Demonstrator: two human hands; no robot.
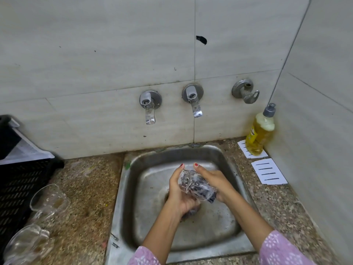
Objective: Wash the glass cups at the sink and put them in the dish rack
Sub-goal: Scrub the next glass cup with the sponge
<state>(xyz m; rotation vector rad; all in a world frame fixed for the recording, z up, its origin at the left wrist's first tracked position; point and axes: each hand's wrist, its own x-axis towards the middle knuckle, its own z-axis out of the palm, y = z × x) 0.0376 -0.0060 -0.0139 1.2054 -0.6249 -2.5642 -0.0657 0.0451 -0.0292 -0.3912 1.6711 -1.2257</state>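
Bearings are read from the sink's drain, twelve o'clock toward the wall.

1. Sink (122,188): steel basin set in a speckled stone counter (86,188), wet inside.
2. Glass cup (196,186): clear, lying tilted on its side above the drain, held between both hands and clear of the basin floor. Its surface is wet and streaked.
3. Left hand (178,196): at nine o'clock of the cup. The fingers curl under and around the glass and the thumb runs up its side, red nail uppermost. A dark wad shows under the palm; what it is cannot be told.
4. Right hand (214,180): at three o'clock of the cup. The fingers wrap its far side and the thumb is laid along the top, nearly meeting the left thumb.
5. Second glass cup (48,200): on the counter at nine o'clock, on its side, well apart from the sink.
6. Third glass cup (26,243): at eight o'clock, also on its side, near the second.
7. Dish rack (21,180): black slotted crate at nine to ten o'clock, just behind the two loose cups, with a white tray (24,150) resting in it.
8. Two wall taps (150,106) (193,99): at twelve o'clock.
9. Soap bottle (259,134): yellow liquid, grey cap, at two o'clock in the corner, standing on a lined white card; a second card (269,174) lies beside it.
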